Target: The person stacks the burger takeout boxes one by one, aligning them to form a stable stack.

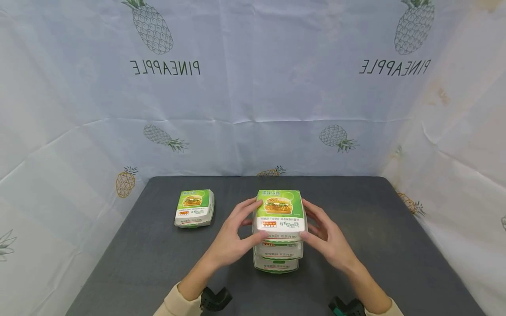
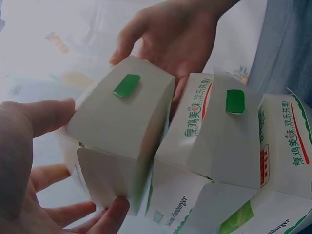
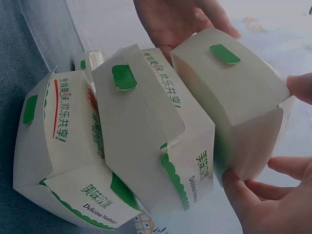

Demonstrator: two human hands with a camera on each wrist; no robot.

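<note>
Three white-and-green burger boxes stand stacked in the middle of the dark table. My left hand and right hand hold the top box from either side, thumbs at its front corners and fingers along its flanks. Under it lie the middle box and the bottom box. In the left wrist view the top box sits between my left fingers and the right hand. The right wrist view has the top box, middle box and bottom box side by side.
A fourth burger box lies alone on the table to the left of the stack. A pale pineapple-print cloth hangs behind and along both sides of the table. Black wrist mounts show at the near edge.
</note>
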